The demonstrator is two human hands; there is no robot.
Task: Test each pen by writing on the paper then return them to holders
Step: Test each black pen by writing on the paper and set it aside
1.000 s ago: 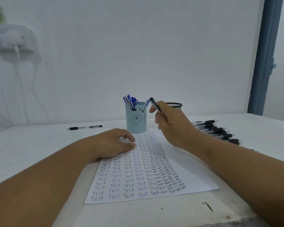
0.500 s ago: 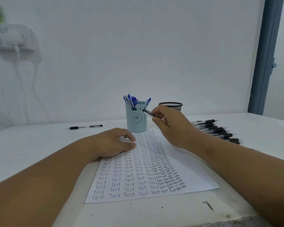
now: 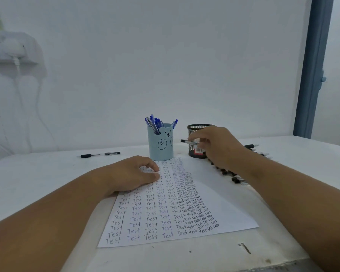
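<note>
Right hand pinches black-tipped clear pen level, just in front of black wire-mesh holder; left hand, loosely curled, empty, rests on white written paper; risk: horizontal pen catches rim, drops.

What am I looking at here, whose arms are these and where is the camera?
There is no machine: a person wears a wide-angle camera on the head, looking forward and down, so both arms reach in from the bottom edge. They sit at a white table. The left hand rests on a sheet of paper filled with the word "Test". The right hand pinches a pen, held level in front of a black mesh cup. Beside that cup stands a blue bear cup holding blue pens. A row of black pens lies partly behind the right arm, and one more black pen lies far left.
</note>
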